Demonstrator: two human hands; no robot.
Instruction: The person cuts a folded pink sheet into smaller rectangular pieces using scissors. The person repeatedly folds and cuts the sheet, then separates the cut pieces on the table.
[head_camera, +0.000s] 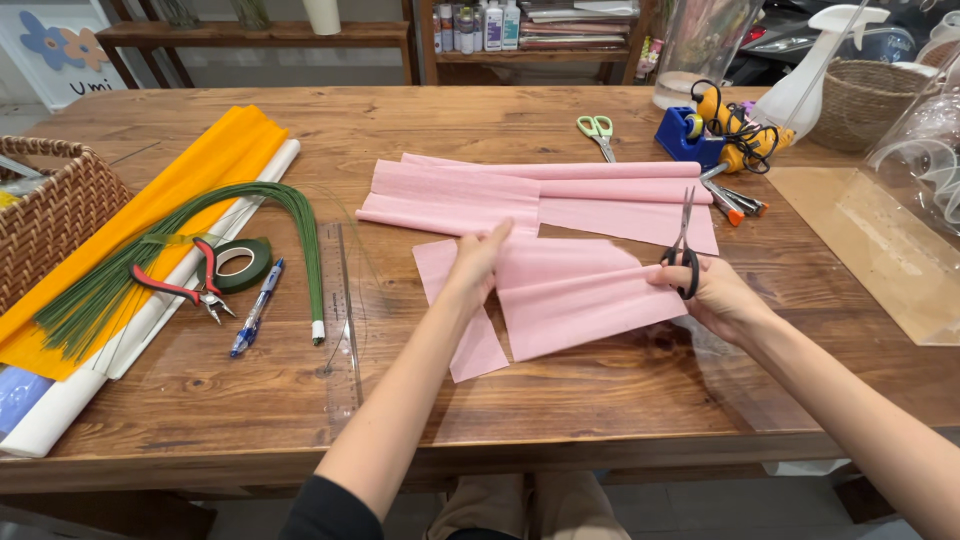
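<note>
On the wooden desk (560, 400) at frame centre, the left hand (478, 262) is pressing flat, fingers spread, on pink crepe paper (585, 300); the right hand (712, 295) is gripping black-handled scissors (684, 250), blades upright.

We see matt, finely crinkled pink crepe paper (560, 290) on the glossy varnished wooden table (600, 400); beside it, black-handled metal scissors (684, 245).

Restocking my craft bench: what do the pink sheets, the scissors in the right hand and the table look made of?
Pink sheets: probably crepe or tissue paper, matte, holding soft folds. Scissors: shiny metal blades, black handles that look plastic, held in the right hand. Table: wood with visible grain and knots, glossy varnish.
</note>
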